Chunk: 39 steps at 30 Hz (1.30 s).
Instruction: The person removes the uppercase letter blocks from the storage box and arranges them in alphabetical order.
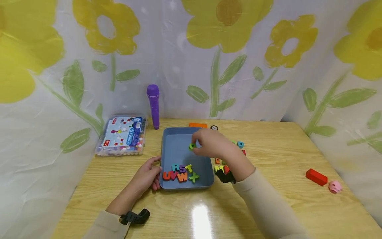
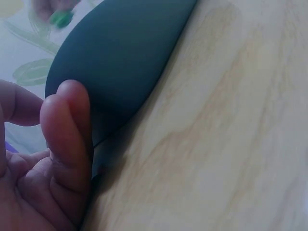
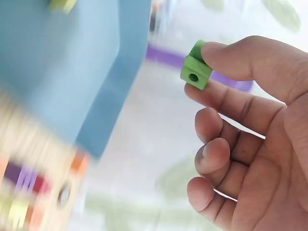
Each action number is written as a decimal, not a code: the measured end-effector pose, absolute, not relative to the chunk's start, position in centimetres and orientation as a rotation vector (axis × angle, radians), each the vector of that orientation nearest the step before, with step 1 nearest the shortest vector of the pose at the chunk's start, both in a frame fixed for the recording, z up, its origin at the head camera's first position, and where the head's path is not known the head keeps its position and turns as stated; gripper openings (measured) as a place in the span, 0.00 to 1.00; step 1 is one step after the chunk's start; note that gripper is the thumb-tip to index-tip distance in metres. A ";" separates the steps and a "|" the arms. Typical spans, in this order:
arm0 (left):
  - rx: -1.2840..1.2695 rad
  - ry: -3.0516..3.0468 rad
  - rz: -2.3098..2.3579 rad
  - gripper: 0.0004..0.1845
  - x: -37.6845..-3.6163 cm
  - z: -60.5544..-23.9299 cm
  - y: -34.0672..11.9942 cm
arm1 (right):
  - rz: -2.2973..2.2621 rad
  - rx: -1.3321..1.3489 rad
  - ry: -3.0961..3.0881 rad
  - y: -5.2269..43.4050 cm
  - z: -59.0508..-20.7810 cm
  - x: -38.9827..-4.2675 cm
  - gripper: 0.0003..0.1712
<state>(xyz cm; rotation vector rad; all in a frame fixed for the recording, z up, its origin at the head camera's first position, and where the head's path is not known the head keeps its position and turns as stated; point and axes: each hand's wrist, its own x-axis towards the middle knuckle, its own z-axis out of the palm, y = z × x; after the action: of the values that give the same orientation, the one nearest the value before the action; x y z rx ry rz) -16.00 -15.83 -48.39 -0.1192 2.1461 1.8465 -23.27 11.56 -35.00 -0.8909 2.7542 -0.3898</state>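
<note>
A green letter block (image 1: pixel 191 146) is pinched between the thumb and index finger of my right hand (image 1: pixel 209 142), above the tray. The right wrist view shows a small round hole in the block's (image 3: pixel 193 77) side, while the other fingers curl loosely below. The blue-grey tray (image 1: pixel 179 141) lies flat, with the colourful letters R, S, T, U, V, W (image 1: pixel 182 177) and X (image 1: pixel 193 177) at its near end. My left hand (image 1: pixel 144 176) holds the tray's left side, thumb at the rim. Up close in the left wrist view, folded fingers (image 2: pixel 67 130) rest against the outer wall.
More letter blocks (image 1: pixel 219 168) lie right of the tray, partly hidden by my right arm. Behind it are an orange bar (image 1: pixel 198 125) and a small black-and-white disc (image 1: pixel 214 127). A purple microphone (image 1: pixel 154 106), a boxed bead kit (image 1: pixel 122 136), a red block (image 1: pixel 316 177) and a pink pig head (image 1: pixel 335 186) stand around.
</note>
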 end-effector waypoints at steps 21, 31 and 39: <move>-0.137 2.143 1.818 0.32 -15.8 -47.8 -15.9 | -0.488 -0.553 2.768 20.5 -41.6 -16.2 0.13; -0.114 2.149 1.812 0.32 -15.8 -48.0 -15.7 | -0.415 -0.512 2.788 19.9 -42.5 -16.3 0.08; -0.106 2.147 1.816 0.33 -15.9 -48.1 -15.8 | -0.368 -0.495 2.818 20.0 -41.3 -16.3 0.08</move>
<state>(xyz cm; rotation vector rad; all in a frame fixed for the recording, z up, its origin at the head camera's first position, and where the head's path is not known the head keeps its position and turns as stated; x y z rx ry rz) -15.87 -15.79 -48.09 -0.1063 2.1474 1.8156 -16.30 20.04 -41.30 -0.4951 2.8183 -0.3676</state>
